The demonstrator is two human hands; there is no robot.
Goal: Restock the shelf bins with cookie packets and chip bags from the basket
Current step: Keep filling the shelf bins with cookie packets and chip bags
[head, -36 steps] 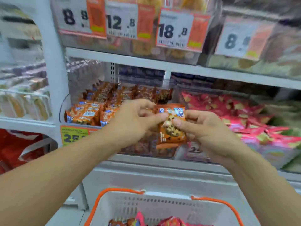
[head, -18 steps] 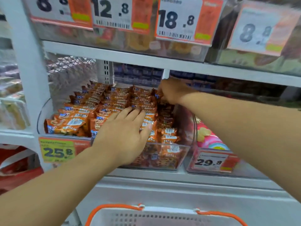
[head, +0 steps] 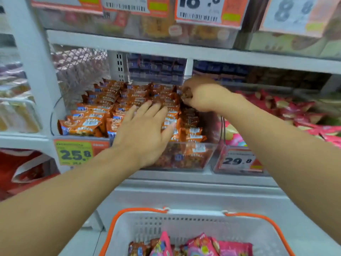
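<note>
A clear shelf bin (head: 206, 159) holds rows of orange cookie packets (head: 92, 119). My left hand (head: 145, 132) lies flat on the front rows with fingers spread and straight. My right hand (head: 201, 95) reaches to the back right of the bin, its fingers curled round a cookie packet (head: 186, 94) that mostly hides in the grip. To the right, another bin (head: 238, 163) holds pink chip bags (head: 287, 109). The white basket (head: 177, 228) with orange handles sits below, with pink bags (head: 203, 244) and a brown packet (head: 138, 249) inside.
The white shelf above (head: 166, 47) carries bins with price tags (head: 199, 10). Yellow tag 25.8 (head: 75, 154) and red tag 29.8 (head: 238, 160) hang on the bin fronts. A white upright post (head: 31, 58) stands at left, with red bags (head: 22, 172) below it.
A second ago both hands held one cookie packet in front of the bin. The right hand carried it to the back right of the bin; the left hand went flat on the front rows.
</note>
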